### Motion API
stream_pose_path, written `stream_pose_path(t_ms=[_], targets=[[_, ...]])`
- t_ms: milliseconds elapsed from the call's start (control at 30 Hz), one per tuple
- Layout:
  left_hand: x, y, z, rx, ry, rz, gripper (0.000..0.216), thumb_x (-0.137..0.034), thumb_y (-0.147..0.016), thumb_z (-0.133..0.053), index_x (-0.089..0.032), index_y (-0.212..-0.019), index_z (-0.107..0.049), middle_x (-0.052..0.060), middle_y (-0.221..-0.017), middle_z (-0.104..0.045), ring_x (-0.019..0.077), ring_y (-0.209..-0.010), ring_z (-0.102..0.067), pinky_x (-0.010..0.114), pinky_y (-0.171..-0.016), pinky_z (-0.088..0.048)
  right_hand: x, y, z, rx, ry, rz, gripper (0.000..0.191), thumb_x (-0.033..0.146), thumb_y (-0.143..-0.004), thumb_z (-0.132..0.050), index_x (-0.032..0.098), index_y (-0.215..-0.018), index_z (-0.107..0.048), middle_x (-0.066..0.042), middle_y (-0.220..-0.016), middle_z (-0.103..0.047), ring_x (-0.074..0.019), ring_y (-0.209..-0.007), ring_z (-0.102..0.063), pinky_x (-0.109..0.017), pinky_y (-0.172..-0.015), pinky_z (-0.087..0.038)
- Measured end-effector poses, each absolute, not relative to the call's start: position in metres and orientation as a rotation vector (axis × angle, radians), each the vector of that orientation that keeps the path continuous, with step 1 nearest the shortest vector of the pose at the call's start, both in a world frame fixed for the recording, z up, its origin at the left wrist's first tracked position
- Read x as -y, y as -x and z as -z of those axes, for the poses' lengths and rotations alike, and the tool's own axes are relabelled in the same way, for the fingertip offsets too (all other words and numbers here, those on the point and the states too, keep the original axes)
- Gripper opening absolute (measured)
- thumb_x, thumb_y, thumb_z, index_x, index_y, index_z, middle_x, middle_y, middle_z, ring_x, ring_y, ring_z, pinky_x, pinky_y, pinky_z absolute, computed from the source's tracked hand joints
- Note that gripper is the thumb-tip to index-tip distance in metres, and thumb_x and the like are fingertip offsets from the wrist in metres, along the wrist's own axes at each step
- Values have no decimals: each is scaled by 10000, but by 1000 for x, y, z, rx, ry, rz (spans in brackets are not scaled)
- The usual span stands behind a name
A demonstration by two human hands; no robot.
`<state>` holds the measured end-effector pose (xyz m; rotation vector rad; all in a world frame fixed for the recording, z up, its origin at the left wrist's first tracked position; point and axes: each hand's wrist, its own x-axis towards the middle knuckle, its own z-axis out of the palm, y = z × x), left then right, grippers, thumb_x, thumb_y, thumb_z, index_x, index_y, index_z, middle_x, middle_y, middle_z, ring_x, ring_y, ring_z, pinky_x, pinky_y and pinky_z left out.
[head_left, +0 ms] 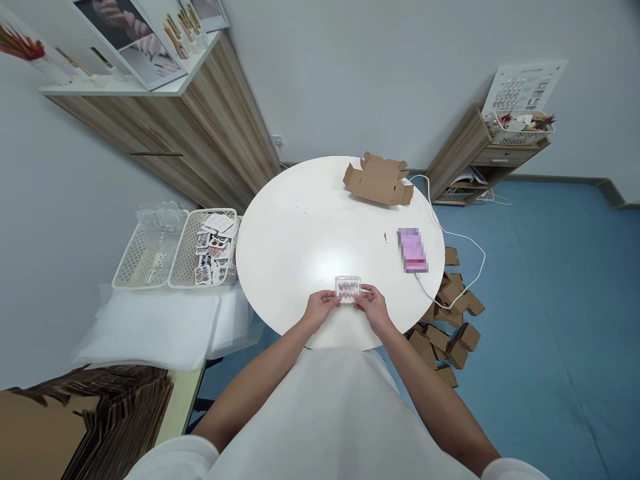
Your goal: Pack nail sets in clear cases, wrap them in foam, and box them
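Close to my body, over the near part of the white round table [280,247], a small clear plastic case of press-on nails [348,289] is held level between both hands. Pinkish nail shapes lie inside it in two rows. My left hand [321,309] pinches its left edge, thumb on the near corner. At the opposite edge my right hand [373,308] grips the right side, thumb over the near corner. Farther back on the table lies an unfolded brown cardboard box [379,180].
A blurred purple phone-like object [413,251] with a white cable [473,240] lies right. Left are a basket of printed cards [215,247], a basket of clear plastic cases [150,253], clear bags [150,327] and stacked flat cardboard [120,420]. Small cardboard boxes [450,333] cover floor at right.
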<state>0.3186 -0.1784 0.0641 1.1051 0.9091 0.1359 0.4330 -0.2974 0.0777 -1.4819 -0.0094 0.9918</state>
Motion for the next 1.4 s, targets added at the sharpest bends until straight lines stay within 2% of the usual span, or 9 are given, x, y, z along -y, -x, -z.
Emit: stream_pose_path(t_ms=[100,300,433,633,933,1167,1400], targets=[[180,-319,-62,-915,-1134,-162,336,-369,-624,-694,-143,-861,-617,62,-736,-659,173,-718,-621,350,-785,-445,294,-432,-78,27,1507,-981,416,328,-592,-678,219,-949,-496,-24,-805,-612,-160,-708,-600,-329,-673,-499],[184,-310,-60,-936,-1244,-222,464,-356,-714,-609,-204,-1134,-482,40,-824,-640,163,-793,-605,331,-791,-432,290,-426,-76,83,1532,-1003,393,333,-623,-647,226,-960,-477,-29,-848,-607,-164,-744,-597,-323,-678,-490],[187,-303,-56,-915,-1365,-245,407,-328,-750,-564,-218,-1136,-496,44,-887,-611,156,-834,-574,319,-791,-434,289,-422,-72,92,1547,-1001,377,324,-644,-625,232,-968,-457,-34,-892,-598,-165,-767,-594,-324,-695,-484],[190,-300,-55,-990,-1384,-296,410,-260,-722,-591,-241,-1126,-521,78,-1122,-484,175,-963,-507,301,-763,-456,284,-417,-65,113,1573,-1002,336,310,-675,-573,233,-979,-452,-52,-979,-591,-172,-818,-587,-330,-734,-468],[153,-280,-55,-1166,-1349,-419,482,-209,-681,-616,-238,-1148,-500,69,-1030,-461,186,-962,-459,302,-786,-443,228,-393,-61,306,1641,-1024,421,244,-639,-549,241,-1056,-485,-52,-1148,-488,-187,-1027,-478,-323,-807,-446],[86,-241,-49,-1322,-1387,-533,548,-166,-675,-590,-199,-1197,-426,95,-1130,-426,196,-1018,-454,324,-828,-423,142,-365,-48,511,1704,-1126,522,224,-615,-547,223,-1132,-474,-50,-1093,-505,-170,-940,-498,-319,-789,-443],[6,-208,-34,-1276,-1411,-547,482,-113,-660,-567,-190,-1129,-486,98,-1197,-395,218,-1090,-436,347,-920,-371,58,-330,-40,682,1799,-1088,506,206,-612,-535,236,-1117,-509,-43,-1079,-522,-171,-856,-502,-314,-738,-446]])
